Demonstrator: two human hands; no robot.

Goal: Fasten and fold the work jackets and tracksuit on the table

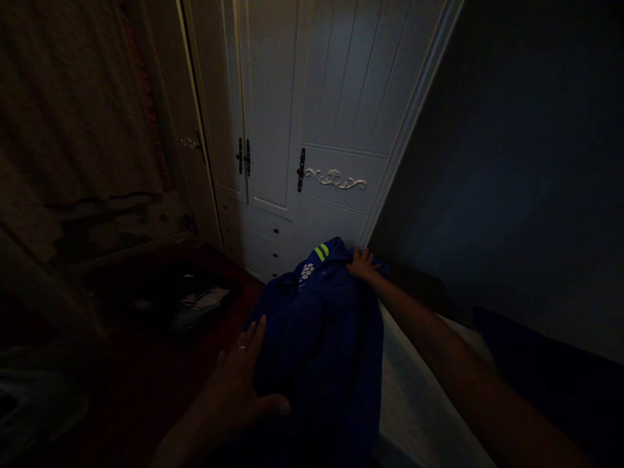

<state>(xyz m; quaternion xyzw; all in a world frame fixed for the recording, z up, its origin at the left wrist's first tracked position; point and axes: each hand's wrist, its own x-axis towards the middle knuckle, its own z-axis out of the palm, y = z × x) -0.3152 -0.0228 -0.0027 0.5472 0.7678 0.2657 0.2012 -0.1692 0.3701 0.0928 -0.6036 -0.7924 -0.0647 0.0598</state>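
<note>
- Evidently the step in hand, judging by the flattened fingers, is arranging or smoothing the blue garment (312, 325), which lies rumpled just in front of the white wardrobe (270, 97), its striped part nearest the wardrobe's lower right side.
- The right hand (363, 263), the one nearer the wardrobe, rests on the garment's far end with its fingers fanned; no bunched cloth shows in it, though whether the thumb pins a fold I cannot tell.
- The left hand (241, 380), farther out from the wardrobe, is spread wide with the thumb held away, over the garment's side edge; it grips nothing that shows, and the gloom hides whether its fingertips touch the fabric.
- Out from the wardrobe's right side, beside the garment, runs a pale surface (414, 390); how much of the cloth it bears is too dark to judge.
- The next move, I would say, calls for flat, light palms if creases are to be eased out, or fingers closing on an edge if cloth is to be shifted, with the end nearest the wardrobe steadied.
</note>
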